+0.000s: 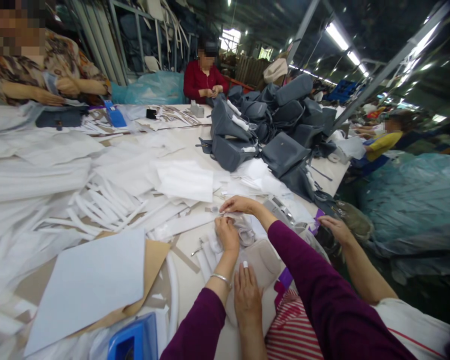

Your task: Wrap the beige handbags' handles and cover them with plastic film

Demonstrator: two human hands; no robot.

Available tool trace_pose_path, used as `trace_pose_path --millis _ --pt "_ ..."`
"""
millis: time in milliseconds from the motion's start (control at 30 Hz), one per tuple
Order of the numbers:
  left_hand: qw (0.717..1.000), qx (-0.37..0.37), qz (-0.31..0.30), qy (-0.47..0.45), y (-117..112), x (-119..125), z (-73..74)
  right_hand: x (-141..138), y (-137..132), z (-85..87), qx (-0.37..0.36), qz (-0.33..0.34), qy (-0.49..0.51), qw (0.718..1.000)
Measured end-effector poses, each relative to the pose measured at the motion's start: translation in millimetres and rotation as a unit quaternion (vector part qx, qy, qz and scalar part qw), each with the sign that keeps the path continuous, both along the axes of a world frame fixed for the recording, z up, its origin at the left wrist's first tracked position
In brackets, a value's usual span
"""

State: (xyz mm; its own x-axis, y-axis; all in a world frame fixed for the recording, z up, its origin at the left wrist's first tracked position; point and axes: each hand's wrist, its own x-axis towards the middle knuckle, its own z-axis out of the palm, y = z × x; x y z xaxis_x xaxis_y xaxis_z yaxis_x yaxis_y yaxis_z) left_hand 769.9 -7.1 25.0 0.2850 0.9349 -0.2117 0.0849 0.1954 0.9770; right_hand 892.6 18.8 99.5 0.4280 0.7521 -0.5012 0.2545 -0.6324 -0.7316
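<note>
My left hand [228,234], with a bracelet at the wrist, is closed at the edge of a thin translucent wrapping [243,226]. Just above it my right hand [240,204] pinches the same wrapping, fingertips close to the left ones. Both my arms wear purple sleeves. The wrapping lies over the upper part of a light beige bag [264,262]. A co-worker's hand [248,295] with white tape on one finger rests flat on this bag. Another hand [337,230] of a person beside me is at a purple piece [317,220]. What exactly lies between my fingertips is hidden.
White foam sheets and strips [97,205] cover the table's left. A grey board [93,285] lies on brown paper, near a blue tape dispenser [135,340]. Dark grey bags [285,150] are piled at the back. Two people work across the table.
</note>
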Motion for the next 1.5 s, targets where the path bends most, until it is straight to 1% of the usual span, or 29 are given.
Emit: trace_pose_path --millis 100,133,233,333,433,567,667,833,1000,1133,1233,1333,1400,1500 --pt "1.000 0.013 0.010 -0.023 6.6 -2.7 -8.8 -1.1 -13.5 -4.4 0.036 0.027 0.066 0.997" --pt "0.999 0.010 0.014 -0.034 8.6 -1.9 -13.0 -0.8 -18.3 -6.5 0.052 0.025 0.077 0.995" --pt "0.998 -0.010 0.020 -0.066 11.9 2.4 -24.3 0.1 -31.6 -14.0 0.090 0.014 0.092 0.992" --pt "0.995 -0.035 0.027 -0.093 11.1 5.5 -30.9 0.6 -39.8 -22.1 0.091 0.011 0.088 0.992" --pt "0.991 -0.062 0.037 -0.114 9.3 6.7 -33.6 2.6 -39.2 -27.9 0.077 0.019 0.069 0.994" --pt "0.982 -0.115 0.038 -0.142 9.6 8.8 -35.7 6.3 -28.7 -30.0 0.074 0.049 0.018 0.996" --pt "0.975 -0.149 0.041 -0.159 11.5 10.3 -36.4 5.9 -22.6 -30.3 0.085 0.085 -0.046 0.992" --pt "0.968 -0.172 0.053 -0.172 12.9 10.6 -35.2 0.0 -23.3 -36.2 0.109 0.133 -0.168 0.971" --pt "0.964 -0.178 0.064 -0.185 14.8 9.0 -31.6 1.4 -28.8 -45.7 0.102 0.122 -0.280 0.947" --pt "0.963 -0.181 0.073 -0.187 16.7 9.6 -26.4 -1.2 -31.8 -49.8 0.087 0.125 -0.350 0.924" --pt "0.965 -0.169 0.080 -0.184 16.0 10.2 -22.2 -8.4 -31.5 -49.9 0.075 0.141 -0.388 0.908" --pt "0.973 -0.139 0.074 -0.170 12.8 9.7 -19.7 -14.1 -29.5 -48.8 0.061 0.171 -0.407 0.895" --pt "0.981 -0.108 0.064 -0.149 9.7 9.0 -18.9 -15.4 -28.4 -48.5 0.051 0.192 -0.410 0.890" --pt "0.993 -0.052 0.035 -0.099 4.8 6.9 -16.7 -15.5 -27.9 -49.4 0.036 0.211 -0.401 0.891"
